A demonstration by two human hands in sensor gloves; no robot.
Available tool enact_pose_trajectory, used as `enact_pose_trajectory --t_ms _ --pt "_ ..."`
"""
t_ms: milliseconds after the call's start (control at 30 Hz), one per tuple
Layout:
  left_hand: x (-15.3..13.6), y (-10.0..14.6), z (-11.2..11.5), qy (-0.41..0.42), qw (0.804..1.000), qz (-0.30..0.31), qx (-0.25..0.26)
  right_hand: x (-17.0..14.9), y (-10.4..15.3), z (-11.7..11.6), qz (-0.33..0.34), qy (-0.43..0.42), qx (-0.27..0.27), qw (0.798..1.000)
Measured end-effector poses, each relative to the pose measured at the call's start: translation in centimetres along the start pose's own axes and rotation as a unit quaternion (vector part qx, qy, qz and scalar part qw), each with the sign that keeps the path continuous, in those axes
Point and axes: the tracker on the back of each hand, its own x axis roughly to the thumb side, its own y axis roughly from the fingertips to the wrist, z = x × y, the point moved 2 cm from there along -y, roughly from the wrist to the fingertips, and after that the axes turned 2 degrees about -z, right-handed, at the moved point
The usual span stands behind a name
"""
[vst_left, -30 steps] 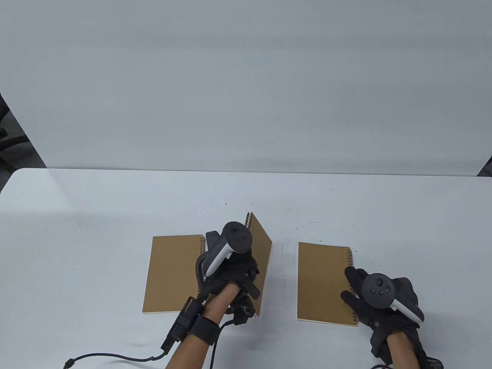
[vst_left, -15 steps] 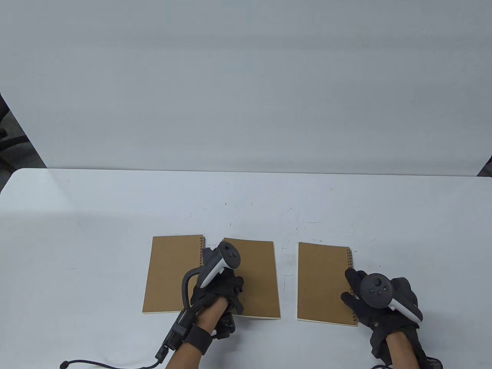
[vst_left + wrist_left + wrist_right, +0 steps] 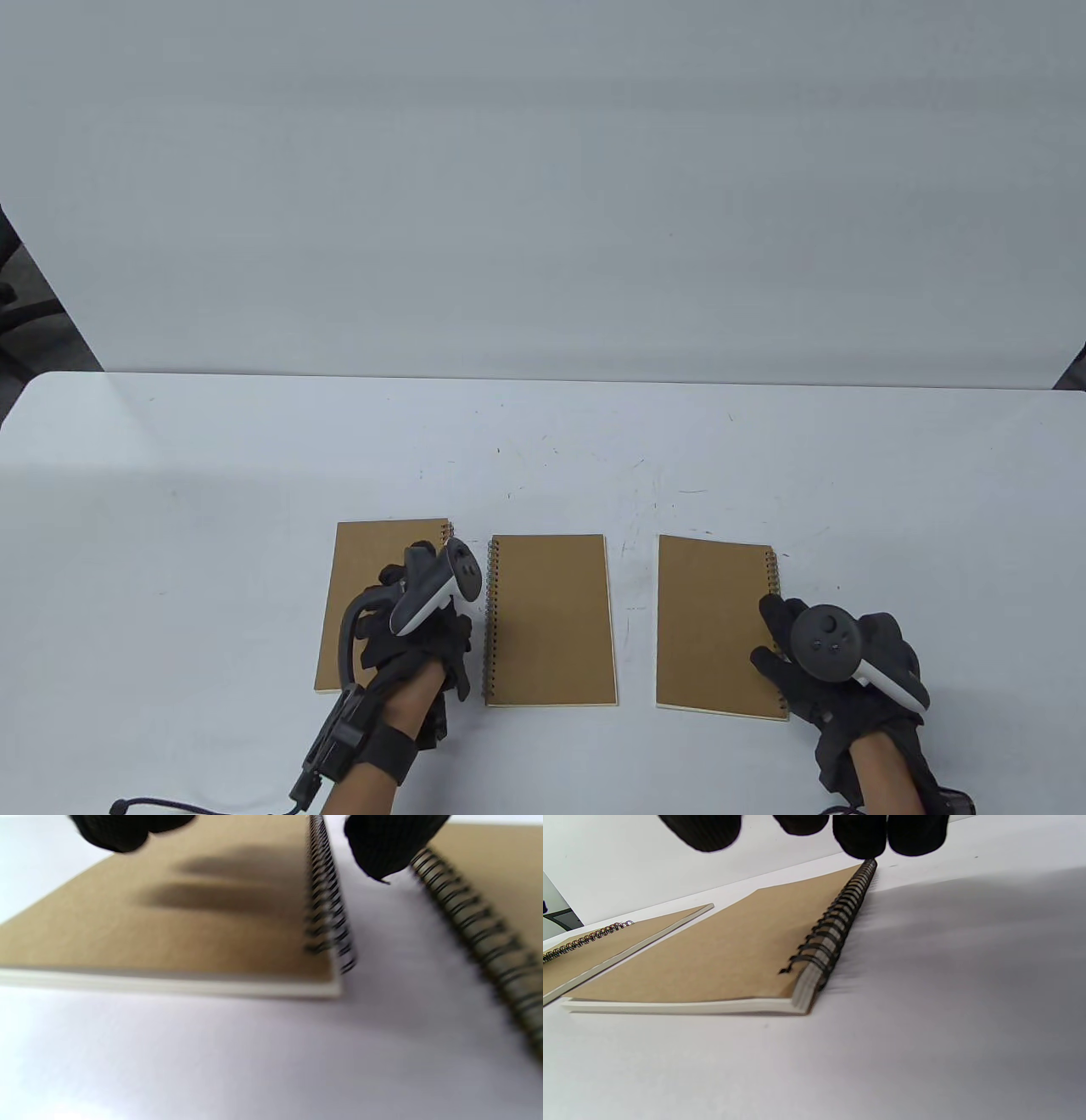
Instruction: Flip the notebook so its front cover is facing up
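- Low over the left notebook (image 3: 373,594), the left hand (image 3: 416,632) hangs with fingers loosely spread, gripping nothing; the left wrist view shows fingertips (image 3: 382,849) above the gap between two spirals.
- Right hand (image 3: 814,662) rests at the spiral edge of the right notebook (image 3: 708,624), fingers (image 3: 861,836) together near the coil; whether they touch it cannot be told.
- Middle notebook (image 3: 550,620) lies flat on the table (image 3: 212,509), spiral on its left, just beside the left one and apart from the right one.
- All three show plain brown covers.
- A cable (image 3: 195,802) trails from the left wrist.
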Motion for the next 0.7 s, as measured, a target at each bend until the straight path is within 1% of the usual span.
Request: enact_pose_trajectory --t_ms 67,100,133,167,200,300,367,467,533,633,700 --pt "-0.3 -0.9 0.8 0.001 1.0 0.005 -0.019 0.0 0.0 -0.1 0.0 0.001 0.002 1.0" --pt "-0.5 -1.1 0.9 0.016 0.999 0.011 -0.029 0.0 0.0 -0.1 0.0 0.001 0.003 1.0" --pt "-0.5 -1.3 1.0 0.051 0.997 0.017 -0.046 0.0 0.0 -0.1 -0.001 0.002 0.003 1.0" --pt "-0.4 -1.4 1.0 0.059 0.996 0.016 -0.058 0.0 0.0 -0.1 -0.001 0.002 0.003 1.0" --pt "-0.2 -1.5 0.9 0.041 0.997 0.017 -0.066 0.0 0.0 -0.2 -0.003 0.002 0.006 1.0" --pt "0.7 -1.6 0.8 -0.004 0.999 0.009 -0.053 -0.1 0.0 -0.2 -0.005 -0.001 0.007 1.0" --pt "1.6 -1.6 0.8 -0.063 0.997 -0.002 -0.041 -0.1 0.0 -0.2 -0.006 -0.002 0.009 1.0" --pt "2.3 -1.4 0.3 -0.15 0.988 -0.013 -0.015 -0.1 0.0 -0.2 -0.006 -0.002 0.009 1.0" --pt "2.1 -1.3 -0.3 -0.182 0.983 -0.024 0.01 0.0 -0.1 -0.2 -0.004 0.001 0.009 1.0" --pt "1.4 -0.8 -1.3 -0.186 0.982 -0.029 0.024 0.1 0.0 -0.2 -0.002 0.005 0.008 1.0" --pt "0.8 -0.3 -2.3 -0.182 0.982 -0.027 0.044 0.2 0.0 -0.2 0.0 0.005 0.008 1.0"
